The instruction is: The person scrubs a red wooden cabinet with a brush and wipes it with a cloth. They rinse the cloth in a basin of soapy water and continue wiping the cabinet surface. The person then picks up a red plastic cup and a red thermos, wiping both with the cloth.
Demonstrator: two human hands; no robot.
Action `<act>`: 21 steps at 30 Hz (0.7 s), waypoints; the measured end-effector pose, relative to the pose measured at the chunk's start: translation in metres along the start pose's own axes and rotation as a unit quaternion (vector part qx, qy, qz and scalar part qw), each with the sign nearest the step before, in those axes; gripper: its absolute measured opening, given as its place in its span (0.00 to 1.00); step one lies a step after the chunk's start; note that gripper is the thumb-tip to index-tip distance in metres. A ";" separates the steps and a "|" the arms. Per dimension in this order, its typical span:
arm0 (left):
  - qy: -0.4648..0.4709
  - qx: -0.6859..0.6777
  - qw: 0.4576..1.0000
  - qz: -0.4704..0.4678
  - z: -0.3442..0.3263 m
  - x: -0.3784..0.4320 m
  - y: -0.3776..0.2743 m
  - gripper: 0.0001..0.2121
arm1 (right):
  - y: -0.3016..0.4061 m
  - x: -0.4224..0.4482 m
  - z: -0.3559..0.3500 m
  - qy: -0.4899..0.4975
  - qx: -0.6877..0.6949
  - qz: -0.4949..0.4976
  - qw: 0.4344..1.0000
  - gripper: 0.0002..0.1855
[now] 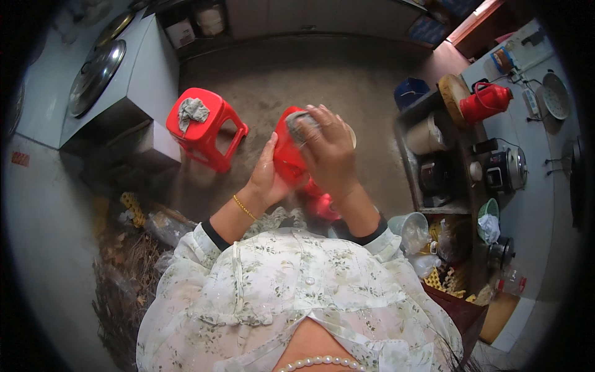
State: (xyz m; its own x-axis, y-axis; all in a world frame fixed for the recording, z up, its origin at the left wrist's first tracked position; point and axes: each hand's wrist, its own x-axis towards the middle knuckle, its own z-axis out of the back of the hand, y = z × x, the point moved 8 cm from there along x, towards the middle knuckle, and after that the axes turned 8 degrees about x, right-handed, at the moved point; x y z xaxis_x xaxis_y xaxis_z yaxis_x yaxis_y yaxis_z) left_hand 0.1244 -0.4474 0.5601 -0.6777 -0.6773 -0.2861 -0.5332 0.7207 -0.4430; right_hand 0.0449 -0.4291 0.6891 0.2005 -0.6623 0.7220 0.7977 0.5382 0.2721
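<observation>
A red plastic object (289, 158), its full shape hidden by my hands, is held in front of my chest. My left hand (269, 179) grips its left side, thumb along the edge. On its top lies a grey cloth (301, 126), pressed under the fingers of my right hand (330, 146), which is slightly blurred. Something pale and rounded shows just behind the right hand. To the left, a red plastic stool (211, 100) stands on the floor with a crumpled grey rag (193, 113) on its seat.
At the left is a white stove block with a metal lid (97, 78); dry twigs (128, 279) lie below it. On the right, a shelf holds a bucket (425, 135), with a red thermos (485, 103) and a rice cooker (506, 169) beside it. A clear plastic bin (409, 228) stands nearer.
</observation>
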 end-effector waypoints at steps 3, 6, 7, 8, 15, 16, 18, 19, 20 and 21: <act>-0.017 0.021 0.999 0.037 0.014 -0.005 -0.005 0.27 | -0.052 -0.005 -0.016 -0.045 0.217 -0.199 0.955 0.13; 0.010 0.044 0.998 0.049 0.022 -0.002 -0.020 0.27 | -0.107 -0.019 -0.050 -0.042 0.369 -0.363 0.855 0.12; 0.030 0.041 0.998 0.044 0.024 -0.002 -0.030 0.28 | -0.121 -0.023 -0.068 -0.041 0.432 -0.416 0.799 0.12; 0.049 0.038 0.997 0.039 0.026 -0.001 -0.043 0.29 | -0.133 -0.025 -0.077 -0.063 0.429 -0.449 0.781 0.13; 0.206 -0.007 0.977 0.054 0.051 0.032 -0.152 0.39 | -0.135 -0.002 -0.117 -0.164 0.561 -0.490 0.646 0.13; 0.211 -0.065 0.970 0.103 0.054 0.042 -0.162 0.37 | -0.132 0.012 -0.114 -0.193 0.561 -0.450 0.668 0.12; 0.163 -0.042 0.978 0.122 0.065 0.066 -0.176 0.35 | -0.130 0.025 -0.117 -0.205 0.498 -0.477 0.695 0.13; 0.151 -0.040 0.979 0.128 0.068 0.073 -0.183 0.35 | -0.126 0.029 -0.119 -0.206 0.474 -0.487 0.704 0.13; 0.156 -0.048 0.976 0.147 0.069 0.080 -0.189 0.33 | -0.120 0.030 -0.124 -0.213 0.507 -0.493 0.674 0.13; 0.152 -0.046 0.975 0.157 0.070 0.087 -0.193 0.31 | -0.117 0.026 -0.118 -0.254 0.482 -0.503 0.671 0.13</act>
State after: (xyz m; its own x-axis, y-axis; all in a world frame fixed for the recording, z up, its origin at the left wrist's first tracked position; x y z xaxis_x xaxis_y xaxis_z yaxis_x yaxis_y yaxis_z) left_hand 0.2039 -0.6561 0.5612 -0.9260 -0.3565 -0.1242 -0.3091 0.9048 -0.2929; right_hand 0.0235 -0.5703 0.6008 -0.5780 -0.8122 -0.0794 -0.4044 0.2006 0.8923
